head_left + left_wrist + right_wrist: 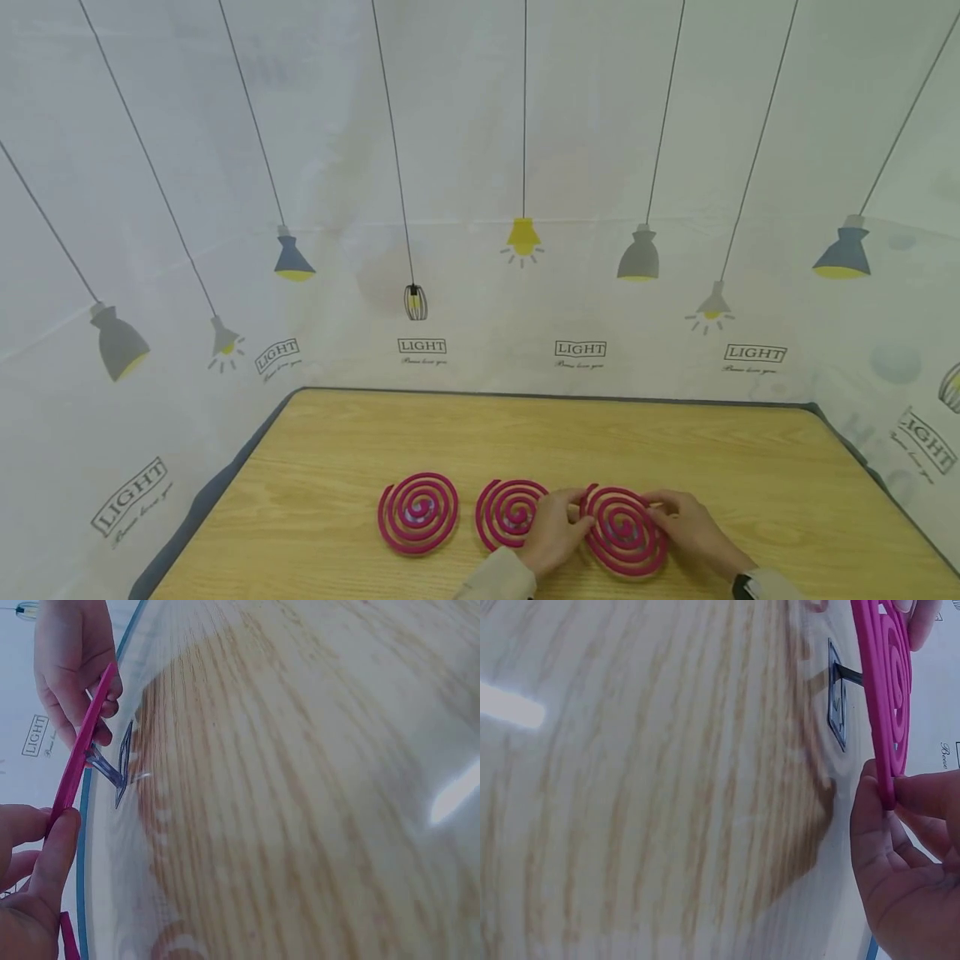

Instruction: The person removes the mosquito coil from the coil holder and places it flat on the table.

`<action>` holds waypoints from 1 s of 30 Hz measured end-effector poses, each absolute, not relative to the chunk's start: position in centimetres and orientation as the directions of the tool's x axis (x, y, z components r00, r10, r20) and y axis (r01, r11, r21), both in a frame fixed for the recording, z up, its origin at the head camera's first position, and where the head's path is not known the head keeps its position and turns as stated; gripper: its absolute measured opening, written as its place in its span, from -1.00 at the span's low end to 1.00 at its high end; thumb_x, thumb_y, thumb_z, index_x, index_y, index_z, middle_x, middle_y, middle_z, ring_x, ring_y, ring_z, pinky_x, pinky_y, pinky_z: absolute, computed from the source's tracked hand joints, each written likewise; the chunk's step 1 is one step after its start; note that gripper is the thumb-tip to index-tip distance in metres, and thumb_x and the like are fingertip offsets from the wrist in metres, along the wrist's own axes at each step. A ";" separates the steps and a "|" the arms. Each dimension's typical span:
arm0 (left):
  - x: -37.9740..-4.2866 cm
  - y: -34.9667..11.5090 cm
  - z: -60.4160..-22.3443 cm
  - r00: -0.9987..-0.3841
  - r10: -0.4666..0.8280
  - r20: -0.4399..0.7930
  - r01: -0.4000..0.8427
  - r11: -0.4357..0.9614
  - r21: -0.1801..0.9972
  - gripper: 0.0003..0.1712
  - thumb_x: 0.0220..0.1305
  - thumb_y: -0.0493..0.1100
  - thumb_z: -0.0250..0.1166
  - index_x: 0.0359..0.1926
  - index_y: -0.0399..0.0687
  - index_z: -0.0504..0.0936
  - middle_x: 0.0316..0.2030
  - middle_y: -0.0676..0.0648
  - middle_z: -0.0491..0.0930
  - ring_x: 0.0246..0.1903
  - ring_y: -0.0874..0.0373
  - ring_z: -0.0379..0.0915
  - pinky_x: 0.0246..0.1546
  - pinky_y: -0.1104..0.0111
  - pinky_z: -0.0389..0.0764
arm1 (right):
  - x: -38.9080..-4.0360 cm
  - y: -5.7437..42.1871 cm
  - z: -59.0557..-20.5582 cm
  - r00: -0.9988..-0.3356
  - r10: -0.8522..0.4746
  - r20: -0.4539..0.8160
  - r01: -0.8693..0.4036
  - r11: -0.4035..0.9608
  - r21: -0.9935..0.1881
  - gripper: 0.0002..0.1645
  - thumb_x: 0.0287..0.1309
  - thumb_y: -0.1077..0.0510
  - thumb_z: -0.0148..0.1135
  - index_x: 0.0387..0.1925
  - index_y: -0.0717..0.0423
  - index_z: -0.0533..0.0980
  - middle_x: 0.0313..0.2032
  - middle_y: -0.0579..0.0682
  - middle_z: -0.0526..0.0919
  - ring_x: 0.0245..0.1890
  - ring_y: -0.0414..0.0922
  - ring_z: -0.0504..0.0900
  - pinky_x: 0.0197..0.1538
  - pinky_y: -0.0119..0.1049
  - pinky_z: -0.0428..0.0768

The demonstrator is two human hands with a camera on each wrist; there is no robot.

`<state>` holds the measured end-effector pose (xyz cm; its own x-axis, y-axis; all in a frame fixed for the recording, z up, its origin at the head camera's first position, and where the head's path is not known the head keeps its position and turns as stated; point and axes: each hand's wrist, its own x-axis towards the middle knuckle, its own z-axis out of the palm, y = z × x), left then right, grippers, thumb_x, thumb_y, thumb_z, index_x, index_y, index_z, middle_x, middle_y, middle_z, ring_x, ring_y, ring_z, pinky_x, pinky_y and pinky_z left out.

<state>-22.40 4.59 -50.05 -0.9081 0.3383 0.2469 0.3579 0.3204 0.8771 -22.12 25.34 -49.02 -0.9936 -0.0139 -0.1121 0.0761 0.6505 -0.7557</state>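
Three magenta mosquito coils stand in a row, each with a metal stand under its middle. The rightmost mosquito coil [622,527] is between my two hands. My left hand [551,531] pinches its left edge, while the thumb and fingers of my right hand [692,532] pinch the right edge. Seen edge-on in the left wrist view, this coil [80,754] sits on the bent prong of a flat metal stand [122,778]. The right wrist view shows the stand [832,701] low beside the tabletop. Partly behind my left hand is the middle mosquito coil [517,516].
The left mosquito coil [421,507] stands apart, farther left on the wood-grain table [450,429]. White wall sheeting [480,292] printed with hanging lamps rises around the table's back and sides. A dark watch [744,587] circles the right wrist.
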 end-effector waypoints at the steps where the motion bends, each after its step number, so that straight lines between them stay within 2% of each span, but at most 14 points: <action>1: -22.4 4.6 -50.0 -0.907 0.342 0.248 0.359 0.316 0.878 -0.64 0.01 -0.43 0.24 -0.09 -0.37 0.51 -0.26 -0.18 0.57 -0.51 0.35 0.51 -0.59 0.64 0.46 | -22.1 25.4 -49.0 -0.994 -0.015 -0.104 0.069 0.651 -0.756 -0.72 0.09 0.29 0.06 -0.14 0.32 0.48 -0.35 0.03 0.57 -0.35 -0.09 0.53 -0.33 -0.23 0.54; 9: -22.3 4.6 -49.6 -0.906 0.339 0.254 0.364 0.318 0.875 -0.65 0.03 -0.40 0.24 -0.08 -0.37 0.51 -0.26 -0.16 0.57 -0.58 0.43 0.43 -0.67 0.62 0.42 | -22.0 26.0 -48.4 -0.995 -0.102 0.002 -0.066 0.635 -0.769 -0.73 0.05 0.36 0.08 -0.16 0.35 0.50 -0.37 0.06 0.59 -0.35 -0.08 0.53 -0.33 -0.32 0.52; 17: -22.5 4.9 -49.3 -0.926 0.306 0.221 0.316 0.308 0.897 -0.64 0.03 -0.37 0.26 -0.07 -0.30 0.52 -0.24 -0.09 0.56 -0.60 0.44 0.40 -0.70 0.59 0.42 | -22.1 26.9 -47.7 -0.972 -0.227 0.066 -0.189 0.580 -0.793 -0.66 0.11 0.31 0.07 -0.07 0.44 0.43 -0.33 0.18 0.59 -0.38 -0.14 0.53 -0.43 -0.41 0.55; 20: -22.6 4.9 -49.2 -0.939 0.273 0.208 0.291 0.310 0.905 -0.65 0.02 -0.37 0.26 -0.09 -0.27 0.53 -0.25 -0.06 0.56 -0.60 0.43 0.39 -0.70 0.58 0.43 | -22.1 27.1 -47.4 -0.966 -0.258 0.029 -0.169 0.539 -0.825 -0.61 0.14 0.30 0.04 -0.04 0.51 0.38 -0.28 0.24 0.57 -0.34 -0.09 0.55 -0.40 -0.37 0.58; 24: -22.8 4.9 -49.0 -0.953 0.220 0.210 0.272 0.306 0.913 -0.64 -0.01 -0.40 0.26 -0.10 -0.27 0.53 -0.24 -0.08 0.55 -0.57 0.39 0.42 -0.65 0.58 0.45 | -22.2 27.1 -46.9 -0.966 -0.257 -0.039 -0.106 0.523 -0.845 -0.57 0.16 0.28 0.03 0.00 0.53 0.31 -0.29 0.23 0.57 -0.33 -0.03 0.56 -0.41 -0.32 0.59; 30: -23.1 5.0 -48.9 -0.959 0.188 0.214 0.265 0.311 0.913 -0.64 -0.02 -0.41 0.26 -0.11 -0.30 0.52 -0.23 -0.12 0.53 -0.55 0.37 0.43 -0.61 0.59 0.46 | -22.3 26.8 -46.5 -0.973 -0.229 -0.022 -0.101 0.515 -0.851 -0.60 0.12 0.40 0.01 -0.01 0.56 0.29 -0.33 0.26 0.59 -0.39 -0.03 0.57 -0.44 -0.29 0.58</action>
<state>-23.08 4.96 -48.90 -0.9585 0.1885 0.2137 0.2647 0.3114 0.9127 -22.27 26.78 -46.54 -0.9732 -0.2289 -0.0223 -0.1015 0.5146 -0.8514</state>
